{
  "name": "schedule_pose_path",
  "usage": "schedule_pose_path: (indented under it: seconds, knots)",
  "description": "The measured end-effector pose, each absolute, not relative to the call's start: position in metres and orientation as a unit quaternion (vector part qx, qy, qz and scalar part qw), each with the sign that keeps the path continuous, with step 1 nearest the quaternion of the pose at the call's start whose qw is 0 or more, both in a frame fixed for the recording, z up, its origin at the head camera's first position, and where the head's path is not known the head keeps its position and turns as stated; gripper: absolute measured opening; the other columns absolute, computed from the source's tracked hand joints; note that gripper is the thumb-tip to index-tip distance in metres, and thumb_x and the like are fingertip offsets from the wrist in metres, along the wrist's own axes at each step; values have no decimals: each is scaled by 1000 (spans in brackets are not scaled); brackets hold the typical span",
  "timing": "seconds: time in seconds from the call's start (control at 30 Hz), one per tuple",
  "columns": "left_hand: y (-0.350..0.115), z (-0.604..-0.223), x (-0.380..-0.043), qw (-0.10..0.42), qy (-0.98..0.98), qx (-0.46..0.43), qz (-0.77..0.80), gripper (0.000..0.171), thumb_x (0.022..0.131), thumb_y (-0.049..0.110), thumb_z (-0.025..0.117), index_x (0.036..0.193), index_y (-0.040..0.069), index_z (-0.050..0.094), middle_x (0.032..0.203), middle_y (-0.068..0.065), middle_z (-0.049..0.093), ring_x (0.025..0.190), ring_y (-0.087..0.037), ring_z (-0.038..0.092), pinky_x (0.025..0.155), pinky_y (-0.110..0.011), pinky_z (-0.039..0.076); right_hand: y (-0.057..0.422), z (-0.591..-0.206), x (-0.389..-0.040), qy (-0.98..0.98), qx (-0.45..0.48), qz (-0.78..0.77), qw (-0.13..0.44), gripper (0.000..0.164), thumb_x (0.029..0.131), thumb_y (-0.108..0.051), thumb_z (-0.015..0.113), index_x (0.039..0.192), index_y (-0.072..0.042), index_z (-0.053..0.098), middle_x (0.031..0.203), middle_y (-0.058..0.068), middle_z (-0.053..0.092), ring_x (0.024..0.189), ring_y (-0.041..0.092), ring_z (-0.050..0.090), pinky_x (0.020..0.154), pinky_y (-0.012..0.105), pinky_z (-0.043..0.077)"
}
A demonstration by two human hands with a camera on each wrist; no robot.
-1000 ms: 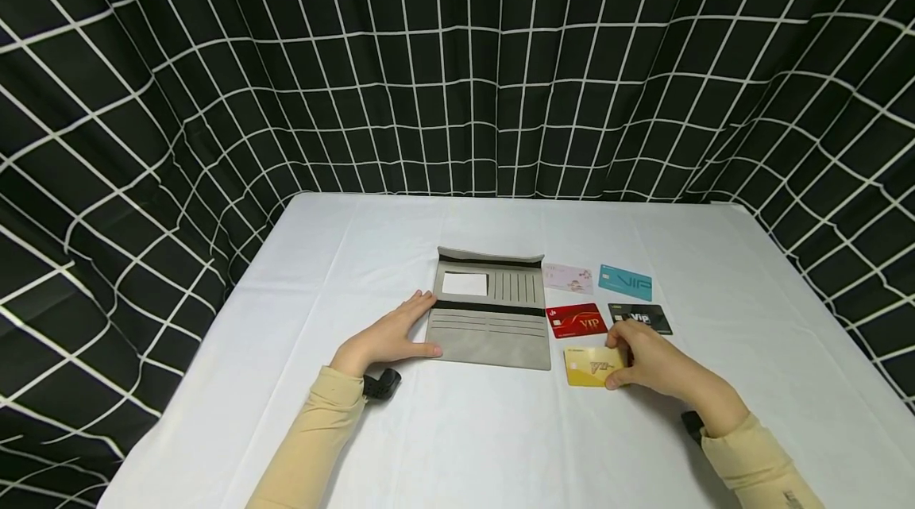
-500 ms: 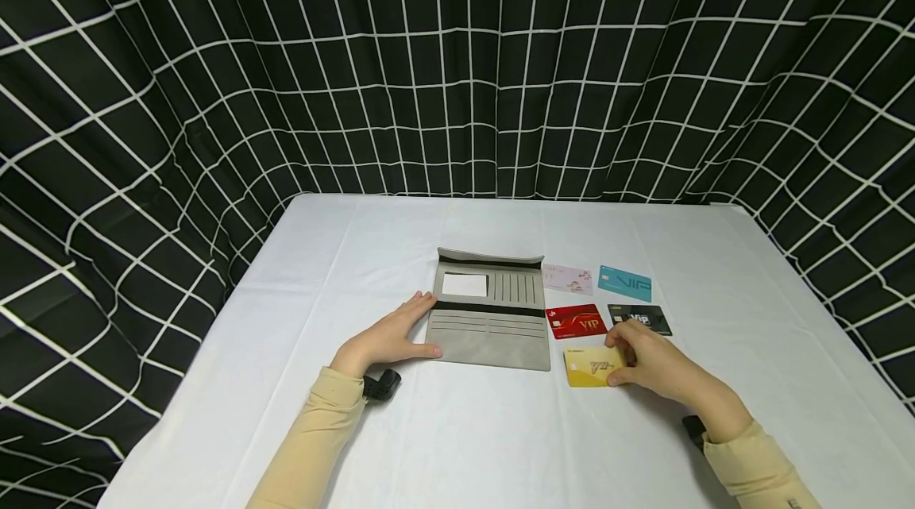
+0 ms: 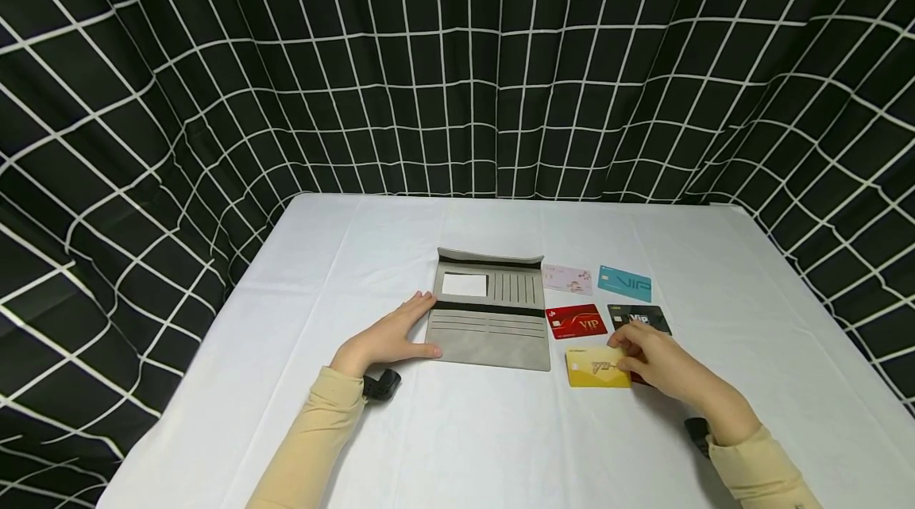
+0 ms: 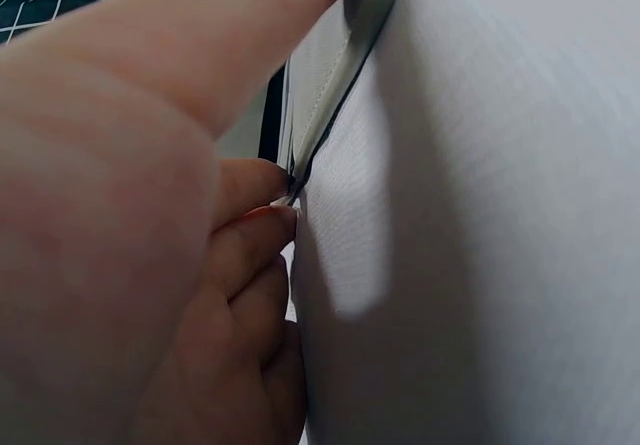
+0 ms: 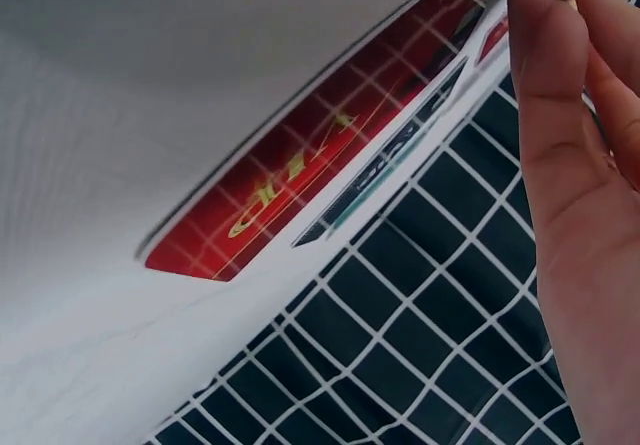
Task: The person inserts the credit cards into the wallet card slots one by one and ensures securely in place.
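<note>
A grey wallet [image 3: 493, 342] lies unfolded on the white cloth, a white insert in its upper left part. At its left edge rests my left hand [image 3: 391, 334], fingers and thumb spread along that side; the left wrist view shows the fingertips right at the wallet's edge [image 4: 335, 100]. My right hand [image 3: 661, 358] pinches a yellow card [image 3: 596, 368] by its right end, between thumb and fingers. Under that hand, a red card with gold lettering [image 5: 290, 180] lies on the cloth in the right wrist view, mostly hidden by the yellow one in the head view.
Right of the wallet lie a red VIP card [image 3: 576, 321], a black VIP card [image 3: 646, 314], a teal card [image 3: 625, 283] and a pale pink card [image 3: 568, 279]. The white tablecloth [image 3: 500, 445] is surrounded by a black curtain [image 3: 457, 96] with white grid lines.
The yellow card has shifted slightly right with my right hand, and part of the red card beneath now shows. My left hand and the wallet stay put.
</note>
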State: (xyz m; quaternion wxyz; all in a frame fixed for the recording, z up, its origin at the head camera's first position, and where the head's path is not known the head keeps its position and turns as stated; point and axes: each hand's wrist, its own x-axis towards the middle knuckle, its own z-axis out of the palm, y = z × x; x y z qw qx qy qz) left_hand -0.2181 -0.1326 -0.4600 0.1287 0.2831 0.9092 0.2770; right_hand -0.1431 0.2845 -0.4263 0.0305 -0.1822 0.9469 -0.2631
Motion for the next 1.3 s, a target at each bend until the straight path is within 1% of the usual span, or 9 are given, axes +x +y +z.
schedule_pose_path:
  seconds: [0.27, 0.43, 0.57, 0.67, 0.8, 0.9, 1.07, 1.2, 1.3]
  knots:
    - [-133, -462, -220, 129, 909, 281, 278, 95, 78, 56, 66, 148, 10, 22, 153, -7, 14, 139, -18, 6, 110, -40, 14, 286, -419, -149, 947, -164, -273, 39, 20, 81, 1, 68, 97, -6, 58, 83, 0, 56, 74, 16, 51, 62, 26, 48]
    - [-133, -464, -221, 122, 907, 290, 278, 94, 78, 55, 66, 148, 8, 23, 152, -8, 15, 139, -21, 7, 110, -40, 13, 287, -414, -154, 936, -158, -308, 57, 20, 85, 1, 64, 101, -7, 56, 86, 3, 57, 76, 19, 51, 60, 26, 49]
    - [-133, -464, -221, 116, 906, 298, 277, 94, 78, 56, 65, 147, 6, 24, 152, -11, 18, 139, -23, 8, 110, -42, 13, 291, -409, -159, 930, -155, -327, 63, 19, 87, -1, 62, 103, -7, 55, 90, 5, 57, 78, 21, 52, 62, 26, 50]
    - [-134, -465, -221, 118, 906, 296, 279, 94, 78, 56, 65, 147, 7, 23, 152, -10, 17, 139, -23, 8, 110, -42, 13, 295, -403, -164, 925, -149, -344, 63, 18, 89, -3, 61, 105, -5, 54, 93, 7, 56, 80, 22, 52, 65, 26, 50]
    - [-136, -467, -222, 123, 908, 291, 273, 95, 78, 58, 64, 148, 9, 22, 153, -9, 14, 139, -20, 6, 110, -40, 12, 294, -397, -173, 909, -135, -386, 74, 21, 91, -9, 60, 109, -2, 54, 91, 10, 57, 79, 24, 54, 64, 29, 51]
    - [-136, -467, -222, 123, 907, 295, 273, 95, 79, 58, 64, 148, 9, 22, 153, -9, 15, 139, -21, 7, 110, -40, 12, 290, -398, -179, 895, -129, -419, 84, 25, 91, -12, 61, 111, 0, 53, 91, 12, 57, 77, 27, 56, 63, 33, 52]
    - [-137, -467, -223, 120, 906, 301, 273, 95, 79, 58, 63, 147, 6, 22, 152, -10, 15, 139, -23, 7, 110, -41, 11, 282, -404, -190, 864, -132, -475, 101, 28, 91, -11, 60, 113, 5, 50, 96, 17, 57, 77, 33, 57, 68, 38, 53]
    - [-138, -466, -222, 122, 908, 296, 270, 95, 79, 58, 63, 147, 7, 22, 152, -9, 15, 139, -23, 7, 110, -42, 12, 275, -409, -197, 846, -129, -504, 113, 31, 91, -11, 61, 113, 7, 49, 98, 19, 58, 77, 34, 57, 69, 43, 52]
    - [-138, -465, -221, 123, 906, 297, 275, 95, 79, 57, 64, 147, 6, 22, 152, -10, 15, 139, -23, 7, 110, -42, 12, 271, -413, -202, 837, -123, -519, 120, 31, 90, -12, 62, 112, 7, 49, 100, 20, 58, 78, 31, 58, 70, 44, 52]
